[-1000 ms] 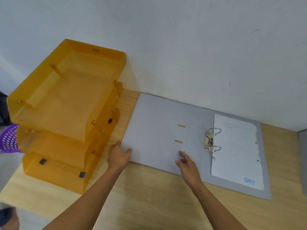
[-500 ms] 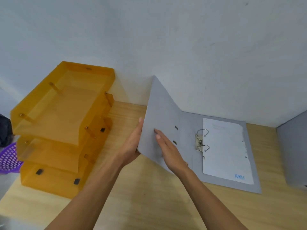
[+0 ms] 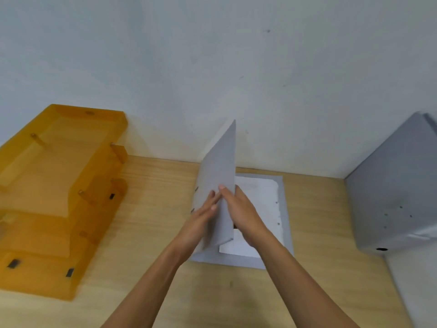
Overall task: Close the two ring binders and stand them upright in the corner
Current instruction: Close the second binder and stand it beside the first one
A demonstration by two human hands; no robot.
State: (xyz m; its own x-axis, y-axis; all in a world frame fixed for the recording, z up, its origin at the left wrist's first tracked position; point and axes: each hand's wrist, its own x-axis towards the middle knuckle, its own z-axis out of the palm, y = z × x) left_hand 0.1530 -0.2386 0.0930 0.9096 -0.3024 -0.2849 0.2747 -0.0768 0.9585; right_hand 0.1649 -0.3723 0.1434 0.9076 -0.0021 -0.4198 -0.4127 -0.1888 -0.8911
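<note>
Swinging the front cover (image 3: 220,166) over, you have the grey ring binder (image 3: 285,209) half shut on the desk (image 3: 153,233), just right of the orange tray stack (image 3: 63,185). Your left hand (image 3: 201,223) presses flat, fingers together, on the cover's outer face to push it; your right hand (image 3: 243,214) steadies the inner side, fingers seemingly straight, though blur hides them. The other binder (image 3: 392,192) stands further right of the trays, already upright.
</note>
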